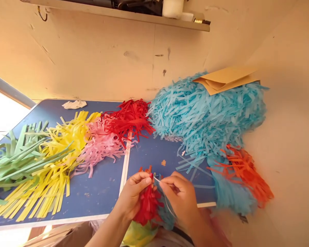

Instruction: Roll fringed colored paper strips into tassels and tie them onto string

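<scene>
My left hand (135, 192) pinches the gathered top of a red tissue paper tassel (147, 206) near the table's front edge. Just to its right, my right hand (179, 193) is closed on a thin white string (157, 179). The string runs to the tassel's top, and a length of it hangs down below my right fingers. Blue fringe and a bit of orange paper show behind the tassel. Lower down, yellow-green paper (139, 235) lies near my lap, partly hidden by the tassel and my arms.
Across the blue table (154, 151) lie green (18, 157), yellow (64, 137), pink (103, 144) and red (131, 116) fringed paper bundles. A large light-blue fringed heap (201, 113) carries a folded tan paper (229, 79). Orange fringe (247, 171) sits at right. Above hangs a shelf (118, 13).
</scene>
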